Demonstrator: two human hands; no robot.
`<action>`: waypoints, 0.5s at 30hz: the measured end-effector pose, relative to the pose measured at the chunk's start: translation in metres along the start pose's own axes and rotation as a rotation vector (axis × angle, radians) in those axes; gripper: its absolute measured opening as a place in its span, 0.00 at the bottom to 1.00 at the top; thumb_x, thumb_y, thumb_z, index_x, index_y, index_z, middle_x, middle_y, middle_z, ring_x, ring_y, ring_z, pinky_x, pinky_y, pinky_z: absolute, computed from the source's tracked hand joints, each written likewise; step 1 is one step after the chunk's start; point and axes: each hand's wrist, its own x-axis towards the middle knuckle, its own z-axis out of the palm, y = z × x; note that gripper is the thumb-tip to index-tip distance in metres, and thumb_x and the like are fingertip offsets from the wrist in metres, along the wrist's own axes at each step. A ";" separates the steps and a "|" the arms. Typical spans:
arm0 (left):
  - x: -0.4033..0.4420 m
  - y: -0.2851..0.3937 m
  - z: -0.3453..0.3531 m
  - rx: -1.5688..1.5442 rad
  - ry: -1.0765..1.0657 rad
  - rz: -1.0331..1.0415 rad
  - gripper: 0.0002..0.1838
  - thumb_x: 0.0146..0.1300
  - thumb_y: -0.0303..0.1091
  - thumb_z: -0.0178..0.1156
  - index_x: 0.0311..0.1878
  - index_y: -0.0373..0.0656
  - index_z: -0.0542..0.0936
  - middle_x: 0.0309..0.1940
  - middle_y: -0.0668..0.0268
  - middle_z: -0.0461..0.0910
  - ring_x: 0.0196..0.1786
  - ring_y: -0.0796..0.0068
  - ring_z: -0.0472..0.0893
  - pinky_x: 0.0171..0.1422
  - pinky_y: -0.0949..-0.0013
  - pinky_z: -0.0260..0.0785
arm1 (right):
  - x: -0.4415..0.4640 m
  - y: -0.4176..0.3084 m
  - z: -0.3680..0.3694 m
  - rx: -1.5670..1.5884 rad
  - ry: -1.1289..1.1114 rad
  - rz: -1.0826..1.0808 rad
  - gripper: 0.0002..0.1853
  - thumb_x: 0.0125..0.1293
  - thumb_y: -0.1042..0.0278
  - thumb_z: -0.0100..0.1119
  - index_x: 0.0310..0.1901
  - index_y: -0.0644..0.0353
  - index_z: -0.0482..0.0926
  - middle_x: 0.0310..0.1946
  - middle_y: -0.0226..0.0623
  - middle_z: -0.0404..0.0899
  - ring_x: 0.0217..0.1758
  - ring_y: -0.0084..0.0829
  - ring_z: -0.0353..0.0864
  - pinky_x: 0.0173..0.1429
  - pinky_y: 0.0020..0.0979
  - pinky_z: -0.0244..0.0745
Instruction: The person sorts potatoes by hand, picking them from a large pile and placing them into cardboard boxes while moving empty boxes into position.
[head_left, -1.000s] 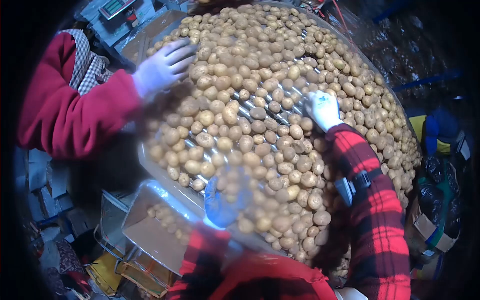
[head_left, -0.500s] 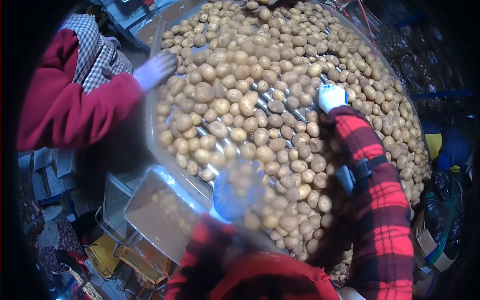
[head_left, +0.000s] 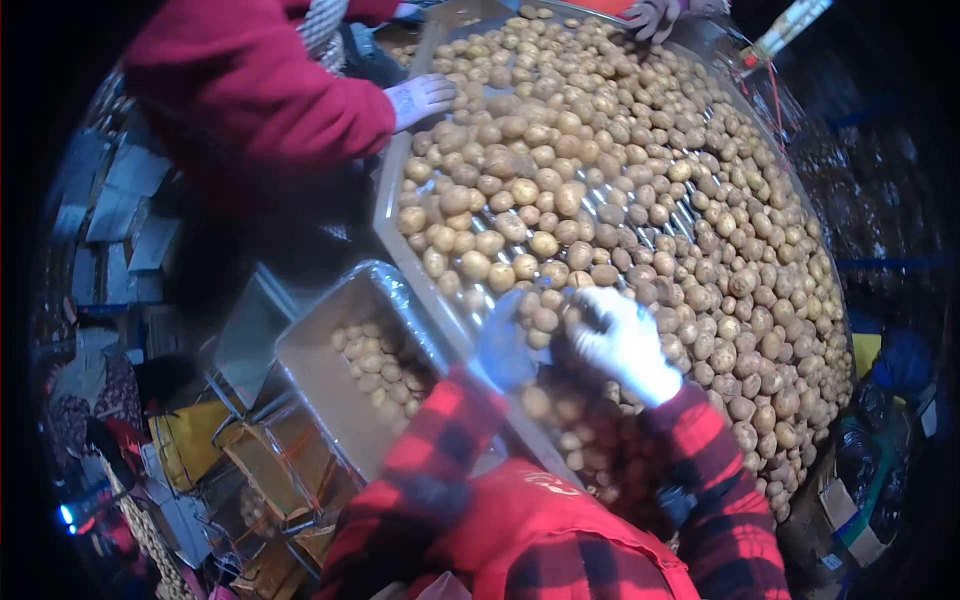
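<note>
In the head view, we see potatoes (head_left: 755, 345) spread thickly over a counter (head_left: 391, 195) that takes up the middle and right of the frame, with metal rollers (head_left: 684, 218) showing through gaps among them. Just below the middle of the frame, we find the left hand (head_left: 503, 345), gloved in blue and blurred, cupped around a small clutch of potatoes (head_left: 545, 312) at the counter's near edge. Close to its right in the frame, we see the right hand (head_left: 622, 345) in a white glove, its fingers curled down beside that clutch; we cannot tell whether it grips one of them. Both arms come up from the bottom of the frame in red and black plaid sleeves (head_left: 715, 490), either side of a red garment (head_left: 550, 510).

Left of the hands, we see a bin (head_left: 310, 345) tilted in the frame, with more potatoes lying inside it. At the upper left, a co-worker's red sleeve (head_left: 250, 90) leads to a pale-gloved hand (head_left: 420, 100) at the counter's left edge, near the potatoes. At the top of the frame, we make out another person's hand in a dark glove (head_left: 655, 17), just beside the far potatoes
</note>
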 end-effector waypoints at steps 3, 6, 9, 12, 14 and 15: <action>-0.006 0.000 -0.028 -0.174 -0.145 0.003 0.27 0.79 0.50 0.48 0.74 0.48 0.70 0.69 0.58 0.75 0.71 0.57 0.74 0.76 0.48 0.66 | -0.020 -0.052 0.021 -0.292 0.070 -0.035 0.25 0.60 0.63 0.70 0.59 0.57 0.79 0.39 0.43 0.81 0.39 0.48 0.83 0.41 0.45 0.78; -0.034 0.009 -0.034 -0.261 -0.419 -0.103 0.29 0.78 0.53 0.47 0.72 0.45 0.71 0.70 0.53 0.74 0.72 0.52 0.73 0.77 0.45 0.65 | -0.033 -0.067 0.026 -0.219 0.105 -0.112 0.29 0.60 0.62 0.71 0.63 0.58 0.77 0.41 0.43 0.81 0.41 0.45 0.83 0.42 0.43 0.78; -0.060 0.021 -0.042 -0.269 -0.494 -0.092 0.22 0.77 0.52 0.49 0.57 0.43 0.78 0.53 0.59 0.82 0.56 0.58 0.82 0.57 0.54 0.82 | -0.037 -0.082 0.026 0.037 0.116 -0.130 0.25 0.64 0.62 0.64 0.62 0.63 0.77 0.48 0.51 0.82 0.44 0.52 0.84 0.48 0.45 0.80; -0.094 0.030 -0.024 -0.192 -0.225 0.106 0.19 0.77 0.49 0.49 0.49 0.43 0.78 0.46 0.61 0.81 0.48 0.59 0.82 0.48 0.54 0.83 | -0.039 -0.081 0.043 0.025 0.260 -0.183 0.21 0.64 0.67 0.65 0.58 0.63 0.81 0.52 0.49 0.83 0.46 0.46 0.86 0.50 0.40 0.82; -0.109 0.035 -0.032 -0.271 -0.273 0.095 0.21 0.76 0.52 0.51 0.49 0.42 0.79 0.45 0.58 0.82 0.44 0.58 0.82 0.51 0.52 0.81 | -0.042 -0.081 0.051 0.060 0.260 -0.235 0.20 0.64 0.71 0.64 0.58 0.64 0.81 0.54 0.48 0.83 0.47 0.44 0.87 0.48 0.37 0.84; -0.118 0.041 -0.037 -0.289 -0.322 0.062 0.24 0.75 0.55 0.52 0.49 0.41 0.80 0.45 0.56 0.83 0.38 0.59 0.82 0.52 0.52 0.80 | -0.044 -0.090 0.051 0.091 0.219 -0.186 0.21 0.64 0.72 0.65 0.59 0.64 0.81 0.54 0.48 0.83 0.51 0.45 0.86 0.53 0.38 0.83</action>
